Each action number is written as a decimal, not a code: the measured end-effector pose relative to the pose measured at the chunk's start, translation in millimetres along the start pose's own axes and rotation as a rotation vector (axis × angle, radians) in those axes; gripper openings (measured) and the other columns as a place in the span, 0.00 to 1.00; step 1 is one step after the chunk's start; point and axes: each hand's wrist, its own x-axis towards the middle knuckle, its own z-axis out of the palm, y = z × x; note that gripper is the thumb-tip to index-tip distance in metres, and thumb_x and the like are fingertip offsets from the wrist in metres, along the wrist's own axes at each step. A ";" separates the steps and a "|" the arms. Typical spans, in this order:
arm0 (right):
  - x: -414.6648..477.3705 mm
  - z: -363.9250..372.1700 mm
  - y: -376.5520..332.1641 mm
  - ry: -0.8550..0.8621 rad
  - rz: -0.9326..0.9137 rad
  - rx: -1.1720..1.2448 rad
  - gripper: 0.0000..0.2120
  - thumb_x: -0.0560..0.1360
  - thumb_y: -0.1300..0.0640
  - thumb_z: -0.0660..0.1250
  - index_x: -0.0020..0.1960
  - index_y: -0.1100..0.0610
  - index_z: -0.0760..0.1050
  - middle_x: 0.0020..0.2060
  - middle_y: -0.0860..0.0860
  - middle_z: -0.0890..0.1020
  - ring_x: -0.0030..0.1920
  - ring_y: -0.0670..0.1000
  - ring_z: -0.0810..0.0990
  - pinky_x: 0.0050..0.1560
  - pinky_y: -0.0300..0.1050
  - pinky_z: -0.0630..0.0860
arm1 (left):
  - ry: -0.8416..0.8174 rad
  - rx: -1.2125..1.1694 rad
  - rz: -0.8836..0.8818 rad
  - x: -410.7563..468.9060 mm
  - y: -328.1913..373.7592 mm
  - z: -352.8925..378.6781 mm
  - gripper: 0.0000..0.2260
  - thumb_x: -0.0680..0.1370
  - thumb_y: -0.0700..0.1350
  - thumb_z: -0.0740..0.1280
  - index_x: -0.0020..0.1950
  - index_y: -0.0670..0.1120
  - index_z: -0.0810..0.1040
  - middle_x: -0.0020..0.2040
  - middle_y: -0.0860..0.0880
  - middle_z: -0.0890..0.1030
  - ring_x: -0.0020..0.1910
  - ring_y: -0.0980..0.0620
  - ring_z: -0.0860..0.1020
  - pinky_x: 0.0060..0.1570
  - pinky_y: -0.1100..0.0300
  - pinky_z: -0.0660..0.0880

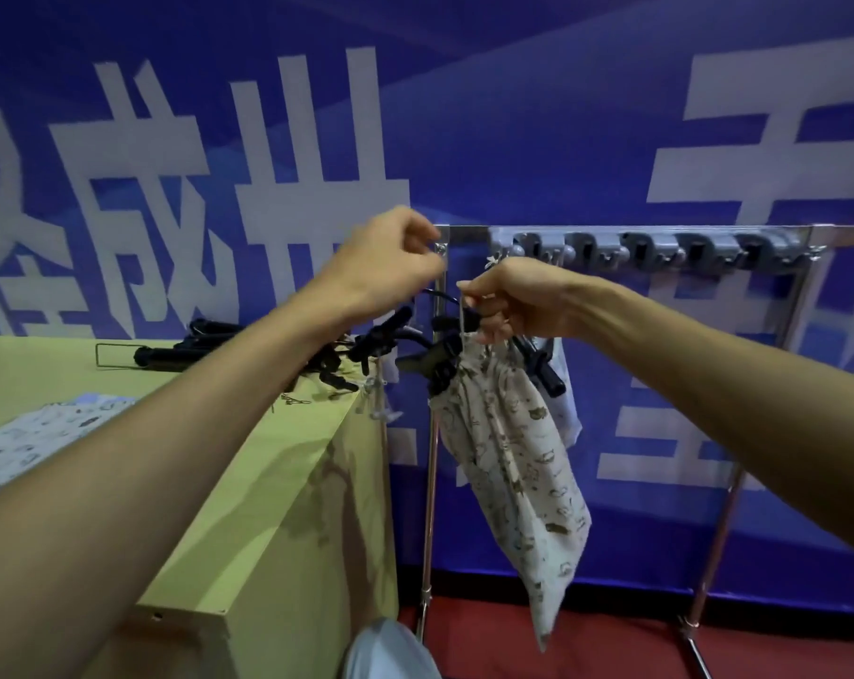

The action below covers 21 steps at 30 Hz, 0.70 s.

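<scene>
- Both hands were up at the left end of the garment rack point(464, 233). The right hand point(518, 306) was clenched round the gathered neck of the drawstring bag point(513, 463) and, with it, part of a black clip hanger point(439, 355). The left hand point(391, 259) was curled by the rack's top corner, thumb against forefinger, though I could not tell whether it pinched anything.
- The bag hung free from that right fist, well off the floor, just beside the corner of the counter point(278, 463) and in front of the rack's left post.
- Bag and hanger shared one grip, so to my eye any loosening of the fingers to sort out the cord could have let the bag slide down to the red floor point(586, 644).
- The thin drawstring point(462, 318) ran close by the hanger's clips. It looked likely to snag or loop round one, and a tug then would have pulled the neck askew.
- The hanger's hook was partly hidden behind the left hand. Hooking it blind risked missing the rail or catching on the grey holders point(650, 249) along it.
- A swing of the left elbow could have swept the heap of black hangers point(204, 343) off the counter's edge.
</scene>
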 end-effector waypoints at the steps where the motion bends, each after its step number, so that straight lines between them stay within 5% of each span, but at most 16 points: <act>1: -3.1 1.7 -3.1 0.000 -0.002 -0.018 0.14 0.81 0.58 0.56 0.37 0.58 0.69 0.24 0.48 0.61 0.23 0.46 0.61 0.39 0.42 0.73 | -0.141 0.089 -0.011 4.9 10.5 2.9 0.19 0.75 0.46 0.70 0.65 0.46 0.73 0.56 0.49 0.80 0.55 0.51 0.78 0.57 0.55 0.75; 4: -16.6 2.6 -12.2 0.026 -0.049 -0.081 0.13 0.79 0.60 0.56 0.35 0.58 0.68 0.27 0.50 0.63 0.26 0.48 0.62 0.28 0.40 0.64 | -0.389 0.347 -0.023 14.2 20.0 24.9 0.21 0.71 0.52 0.74 0.60 0.47 0.76 0.54 0.47 0.81 0.52 0.49 0.79 0.53 0.52 0.75; 9: -35.4 -5.8 -12.4 0.077 -0.149 -0.043 0.17 0.76 0.61 0.57 0.29 0.55 0.62 0.24 0.49 0.62 0.26 0.50 0.60 0.30 0.44 0.57 | -0.429 0.252 -0.031 11.8 6.2 66.4 0.17 0.70 0.54 0.75 0.53 0.46 0.81 0.51 0.46 0.83 0.51 0.48 0.80 0.56 0.49 0.77; 12: -39.0 -9.7 -5.5 0.165 -0.170 -0.061 0.20 0.77 0.57 0.61 0.28 0.54 0.59 0.22 0.49 0.60 0.24 0.49 0.58 0.26 0.42 0.58 | -0.411 0.194 -0.040 8.1 3.0 83.1 0.13 0.71 0.53 0.74 0.52 0.47 0.83 0.52 0.49 0.84 0.52 0.50 0.79 0.56 0.51 0.76; 16: -46.6 -19.8 -6.4 0.246 -0.195 -0.083 0.20 0.77 0.54 0.65 0.31 0.54 0.60 0.21 0.48 0.58 0.22 0.49 0.58 0.24 0.40 0.63 | -0.340 0.158 -0.011 7.1 3.6 98.2 0.06 0.73 0.49 0.74 0.47 0.49 0.83 0.48 0.49 0.83 0.45 0.53 0.78 0.44 0.59 0.73; 21: -61.3 -50.0 -8.8 0.243 -0.246 -0.098 0.20 0.78 0.57 0.65 0.27 0.54 0.68 0.21 0.48 0.62 0.23 0.49 0.63 0.33 0.46 0.73 | -0.447 0.149 -0.001 22.1 17.8 103.5 0.09 0.74 0.51 0.73 0.51 0.49 0.83 0.50 0.49 0.83 0.49 0.52 0.79 0.47 0.58 0.74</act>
